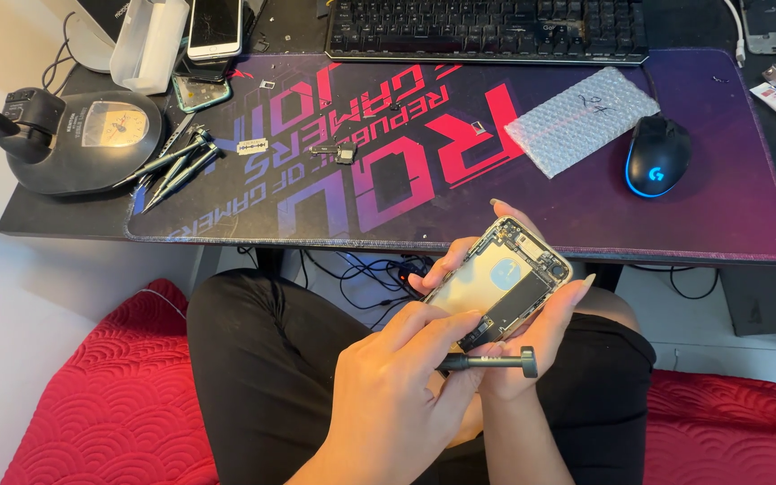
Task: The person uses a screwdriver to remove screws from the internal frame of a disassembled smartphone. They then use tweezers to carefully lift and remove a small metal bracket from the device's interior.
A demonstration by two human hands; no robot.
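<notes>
Nearest, left hand pinches a dark screwdriver, tip at the opened phone's near end. Right hand cradles that phone above the lap, near of the surface with mouse and bubble wrap.

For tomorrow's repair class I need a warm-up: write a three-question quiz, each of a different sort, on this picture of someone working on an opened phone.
1. True or false: the opened phone lies flat on the desk mat.
2. Which hand holds the small screwdriver? A) left hand B) right hand C) neither
3. Fill in: the computer mouse sits just right of a sheet of ______.

Key
1. False: it is held up over the lap.
2. A
3. bubble wrap
</notes>
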